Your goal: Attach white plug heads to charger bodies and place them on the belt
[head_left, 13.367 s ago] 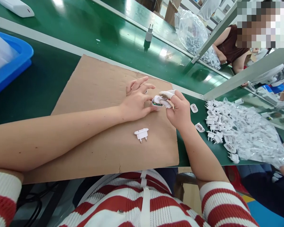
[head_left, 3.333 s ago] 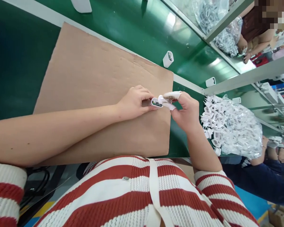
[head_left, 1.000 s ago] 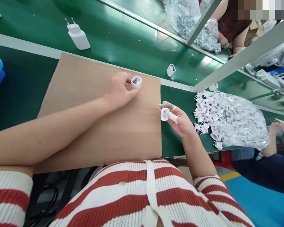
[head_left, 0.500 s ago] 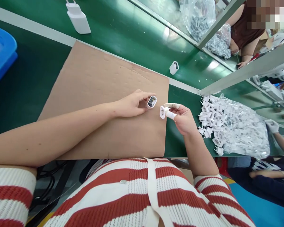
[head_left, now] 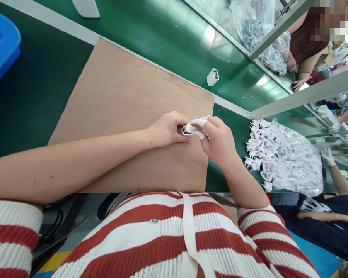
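Note:
My left hand is closed round a white charger housing, its open end facing right with green and dark parts showing inside. Against that opening, the covered fingertips of my right hand pinch a white plug cap, mostly hidden by the fingers. The cap meets the housing's mouth; how deep it sits I cannot tell. Both hands are over a brown cardboard sheet. Beyond it, another white housing stands on the green table.
To the right lie many loose white plug caps beside a clear bag of them. A blue bin is at the left. A finished-looking white charger is cut off at the top. A metal post and co-workers are at the right.
My right hand has moved left, bringing the plug cap from a gap away to the housing's open end. The view has shifted slightly. My left hand keeps its hold.

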A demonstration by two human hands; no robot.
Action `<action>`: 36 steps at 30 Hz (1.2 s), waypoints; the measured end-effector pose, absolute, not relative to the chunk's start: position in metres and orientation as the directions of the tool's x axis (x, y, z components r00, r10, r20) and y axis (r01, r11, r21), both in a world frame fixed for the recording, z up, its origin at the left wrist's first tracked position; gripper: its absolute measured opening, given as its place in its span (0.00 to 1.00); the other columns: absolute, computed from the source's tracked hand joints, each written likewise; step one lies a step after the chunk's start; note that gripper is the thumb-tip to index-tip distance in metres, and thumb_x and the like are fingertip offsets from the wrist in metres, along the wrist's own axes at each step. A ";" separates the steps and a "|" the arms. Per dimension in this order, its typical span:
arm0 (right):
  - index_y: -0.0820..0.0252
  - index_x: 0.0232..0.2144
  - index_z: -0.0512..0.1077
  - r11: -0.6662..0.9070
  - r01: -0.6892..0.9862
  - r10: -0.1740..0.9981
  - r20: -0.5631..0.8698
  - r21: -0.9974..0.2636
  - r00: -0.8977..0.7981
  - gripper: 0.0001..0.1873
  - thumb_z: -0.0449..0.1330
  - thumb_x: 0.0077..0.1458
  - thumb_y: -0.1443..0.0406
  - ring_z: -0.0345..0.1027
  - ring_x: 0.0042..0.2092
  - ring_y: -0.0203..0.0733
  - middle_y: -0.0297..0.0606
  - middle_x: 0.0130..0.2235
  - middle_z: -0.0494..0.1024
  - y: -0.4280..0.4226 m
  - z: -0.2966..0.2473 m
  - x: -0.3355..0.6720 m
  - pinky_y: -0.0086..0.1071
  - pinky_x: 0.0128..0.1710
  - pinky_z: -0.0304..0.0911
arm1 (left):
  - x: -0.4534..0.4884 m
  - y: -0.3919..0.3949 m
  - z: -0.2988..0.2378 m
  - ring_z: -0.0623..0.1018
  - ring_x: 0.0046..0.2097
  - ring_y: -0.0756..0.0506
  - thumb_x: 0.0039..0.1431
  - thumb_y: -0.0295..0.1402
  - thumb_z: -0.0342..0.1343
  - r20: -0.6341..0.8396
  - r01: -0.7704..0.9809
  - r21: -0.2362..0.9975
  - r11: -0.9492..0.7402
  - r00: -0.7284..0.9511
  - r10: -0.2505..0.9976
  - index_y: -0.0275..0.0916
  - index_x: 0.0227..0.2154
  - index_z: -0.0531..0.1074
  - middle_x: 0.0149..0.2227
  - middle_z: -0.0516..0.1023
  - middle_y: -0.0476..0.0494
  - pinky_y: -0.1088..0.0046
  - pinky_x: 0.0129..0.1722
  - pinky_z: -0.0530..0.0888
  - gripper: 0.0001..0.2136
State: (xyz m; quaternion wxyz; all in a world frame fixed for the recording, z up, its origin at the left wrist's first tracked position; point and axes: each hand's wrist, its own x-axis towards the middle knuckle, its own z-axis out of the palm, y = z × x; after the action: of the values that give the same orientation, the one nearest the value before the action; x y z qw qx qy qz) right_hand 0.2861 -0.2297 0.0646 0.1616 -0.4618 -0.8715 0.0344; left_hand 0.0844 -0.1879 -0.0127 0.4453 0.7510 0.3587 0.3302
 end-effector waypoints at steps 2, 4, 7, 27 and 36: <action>0.57 0.37 0.75 0.603 0.786 0.793 0.214 -0.137 -0.570 0.10 0.55 0.65 0.73 0.69 0.40 0.46 0.41 0.36 0.76 -0.226 0.063 0.282 0.35 0.36 0.63 | 0.085 -0.187 -0.015 0.76 0.42 0.42 0.49 0.48 0.70 0.168 0.229 0.921 -0.315 0.497 0.852 0.40 0.28 0.81 0.38 0.78 0.45 0.64 0.43 0.72 0.15; 0.57 0.35 0.74 0.622 0.777 0.777 0.193 -0.091 -0.599 0.10 0.56 0.64 0.74 0.67 0.39 0.45 0.40 0.35 0.74 -0.223 0.061 0.279 0.35 0.35 0.61 | 0.086 -0.187 -0.018 0.76 0.39 0.44 0.48 0.48 0.70 0.155 0.220 0.932 -0.288 0.477 0.865 0.40 0.26 0.80 0.40 0.75 0.45 0.65 0.40 0.72 0.15; 0.57 0.36 0.73 0.641 0.765 0.759 0.197 -0.059 -0.621 0.10 0.56 0.63 0.75 0.65 0.39 0.45 0.40 0.35 0.73 -0.221 0.058 0.279 0.35 0.36 0.59 | 0.086 -0.187 -0.019 0.75 0.37 0.45 0.48 0.47 0.69 0.143 0.228 0.932 -0.282 0.484 0.863 0.39 0.23 0.79 0.38 0.73 0.46 0.66 0.38 0.71 0.15; 0.57 0.28 0.70 0.542 0.839 0.836 0.135 -0.047 -0.532 0.11 0.58 0.52 0.78 0.66 0.36 0.44 0.38 0.31 0.72 -0.221 0.057 0.265 0.34 0.33 0.54 | 0.088 -0.189 -0.016 0.74 0.34 0.45 0.48 0.44 0.65 0.146 0.283 0.912 -0.298 0.455 0.879 0.39 0.21 0.76 0.32 0.71 0.47 0.65 0.36 0.70 0.13; 0.56 0.33 0.74 0.327 0.911 0.941 0.174 -0.253 -0.290 0.11 0.56 0.58 0.76 0.70 0.42 0.39 0.33 0.39 0.80 -0.241 0.045 0.259 0.30 0.43 0.62 | 0.091 -0.194 -0.014 0.72 0.35 0.44 0.45 0.49 0.65 0.063 0.415 0.878 -0.239 0.394 0.917 0.41 0.23 0.77 0.30 0.71 0.47 0.67 0.38 0.70 0.16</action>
State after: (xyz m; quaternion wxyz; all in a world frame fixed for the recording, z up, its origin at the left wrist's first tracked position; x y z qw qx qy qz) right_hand 0.2586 -0.2408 0.0445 0.1461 -0.5777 -0.8014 0.0524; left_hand 0.0909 -0.1942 -0.0139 0.4126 0.7258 0.4587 0.3042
